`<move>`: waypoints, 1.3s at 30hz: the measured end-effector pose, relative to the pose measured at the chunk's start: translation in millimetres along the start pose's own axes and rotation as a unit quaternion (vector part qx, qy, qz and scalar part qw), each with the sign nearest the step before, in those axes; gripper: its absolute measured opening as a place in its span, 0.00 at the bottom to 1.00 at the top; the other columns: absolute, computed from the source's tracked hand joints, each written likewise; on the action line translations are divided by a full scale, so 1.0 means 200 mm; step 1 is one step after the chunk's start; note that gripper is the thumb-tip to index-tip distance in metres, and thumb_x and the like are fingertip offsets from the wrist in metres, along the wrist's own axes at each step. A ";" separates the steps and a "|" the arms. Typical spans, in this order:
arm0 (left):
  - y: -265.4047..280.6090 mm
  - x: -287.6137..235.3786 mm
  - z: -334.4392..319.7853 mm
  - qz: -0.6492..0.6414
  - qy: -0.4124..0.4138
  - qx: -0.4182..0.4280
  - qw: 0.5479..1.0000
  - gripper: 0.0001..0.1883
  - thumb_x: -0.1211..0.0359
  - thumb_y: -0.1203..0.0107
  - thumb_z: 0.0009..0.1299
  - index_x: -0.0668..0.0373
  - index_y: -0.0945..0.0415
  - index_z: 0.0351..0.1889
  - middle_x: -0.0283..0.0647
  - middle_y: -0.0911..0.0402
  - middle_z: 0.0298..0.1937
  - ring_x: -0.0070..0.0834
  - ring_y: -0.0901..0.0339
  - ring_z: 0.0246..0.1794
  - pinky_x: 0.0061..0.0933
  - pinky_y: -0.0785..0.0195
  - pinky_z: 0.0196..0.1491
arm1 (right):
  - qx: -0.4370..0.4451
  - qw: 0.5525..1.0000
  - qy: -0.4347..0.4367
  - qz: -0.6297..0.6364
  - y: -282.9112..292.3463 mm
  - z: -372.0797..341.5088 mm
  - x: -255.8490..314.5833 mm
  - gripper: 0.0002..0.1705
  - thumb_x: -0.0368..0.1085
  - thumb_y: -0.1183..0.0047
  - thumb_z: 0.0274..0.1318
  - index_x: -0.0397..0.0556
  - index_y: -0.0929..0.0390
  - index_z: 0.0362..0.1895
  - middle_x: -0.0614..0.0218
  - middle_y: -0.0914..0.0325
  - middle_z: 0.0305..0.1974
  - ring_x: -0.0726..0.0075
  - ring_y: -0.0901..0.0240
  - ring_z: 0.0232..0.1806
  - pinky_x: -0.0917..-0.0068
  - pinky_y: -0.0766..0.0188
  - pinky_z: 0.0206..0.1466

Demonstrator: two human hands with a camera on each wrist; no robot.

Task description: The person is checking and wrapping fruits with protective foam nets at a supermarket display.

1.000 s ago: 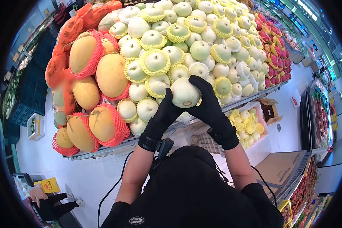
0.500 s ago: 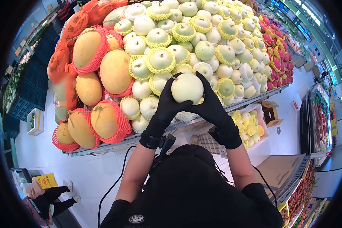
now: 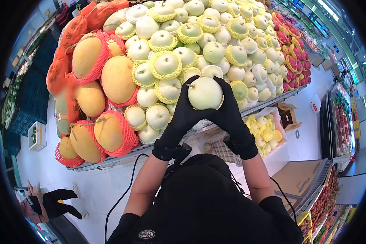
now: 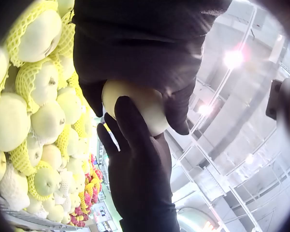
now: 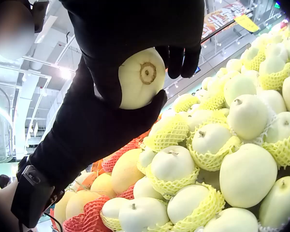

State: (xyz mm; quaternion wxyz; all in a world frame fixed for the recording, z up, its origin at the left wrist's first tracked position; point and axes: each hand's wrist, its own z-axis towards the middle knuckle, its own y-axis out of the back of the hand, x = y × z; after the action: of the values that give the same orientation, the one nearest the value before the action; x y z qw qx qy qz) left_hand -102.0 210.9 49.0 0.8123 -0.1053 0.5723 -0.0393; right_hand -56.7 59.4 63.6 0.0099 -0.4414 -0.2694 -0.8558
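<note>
A pale greenish-white melon (image 3: 205, 93) is held between both black-gloved hands, raised in front of the fruit display. My left hand (image 3: 184, 113) grips its left side, and my right hand (image 3: 227, 110) its right side, with the thumbs on the near side. A short stem juts from the melon's upper left in the head view. In the right wrist view, its round brown blossom-end scar (image 5: 147, 73) faces that camera. Gloved fingers (image 4: 133, 121) curl against the pale rind in the left wrist view, covering much of it.
Behind the hands rises a heap of pale melons (image 3: 162, 40), many in yellow foam nets. Large yellow melons (image 3: 118, 80) in red nets lie to the left, dragon fruit (image 3: 293, 53) at the far right. A crate (image 3: 278, 136) sits below the display edge. Another person (image 3: 49, 203) is at lower left.
The melon has been turned in the hands: the scar end faced the head camera earlier, and now the stem shows at upper left. Both hands have shifted their hold and moved slightly right.
</note>
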 end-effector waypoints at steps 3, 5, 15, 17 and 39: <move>0.02 0.11 0.00 -0.113 0.056 -0.010 0.992 0.40 0.59 0.33 0.60 0.65 0.42 0.65 0.47 0.29 0.60 0.37 0.30 0.62 0.38 0.32 0.62 | 0.014 1.000 -0.010 -0.009 0.03 -0.01 -0.02 0.55 0.38 0.24 0.37 0.46 0.44 0.69 0.56 0.37 0.64 0.57 0.39 0.66 0.61 0.39 0.68; 0.03 0.19 0.00 -0.316 0.098 -0.009 0.944 0.36 0.55 0.39 0.66 0.67 0.40 0.64 0.50 0.29 0.60 0.40 0.29 0.62 0.40 0.31 0.62 | 0.026 0.999 -0.034 0.031 0.06 -0.02 -0.01 0.53 0.40 0.25 0.39 0.45 0.43 0.68 0.53 0.36 0.63 0.54 0.37 0.65 0.60 0.37 0.66; -0.04 0.18 0.01 -0.436 0.175 -0.012 0.883 0.44 0.32 0.69 0.71 0.62 0.44 0.69 0.53 0.33 0.64 0.48 0.31 0.63 0.52 0.35 0.64 | 0.038 0.994 -0.078 0.071 0.08 -0.07 -0.07 0.47 0.42 0.28 0.44 0.48 0.38 0.67 0.57 0.33 0.62 0.57 0.36 0.65 0.62 0.39 0.67; -0.05 0.17 0.00 -0.427 0.175 -0.013 0.887 0.44 0.32 0.71 0.71 0.61 0.43 0.69 0.53 0.33 0.64 0.47 0.31 0.63 0.52 0.35 0.64 | 0.047 0.989 -0.109 0.086 0.11 -0.07 -0.04 0.43 0.41 0.30 0.47 0.47 0.37 0.66 0.57 0.31 0.61 0.59 0.35 0.64 0.63 0.38 0.66; -0.63 0.39 0.07 0.116 -0.028 -0.040 0.992 0.40 0.82 0.29 0.50 0.63 0.40 0.59 0.47 0.21 0.50 0.34 0.19 0.46 0.38 0.21 0.48 | 0.055 0.965 -0.255 -0.018 0.83 -0.84 -1.01 0.19 0.47 0.46 0.58 0.42 0.22 0.39 0.53 0.21 0.36 0.53 0.24 0.37 0.63 0.28 0.43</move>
State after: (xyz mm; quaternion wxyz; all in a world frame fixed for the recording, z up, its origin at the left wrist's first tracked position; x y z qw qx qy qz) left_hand -55.3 75.5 8.7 0.8221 -0.0717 0.5589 0.0814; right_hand -16.9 -206.2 -93.7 -0.0501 -0.6392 -0.3171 -0.6988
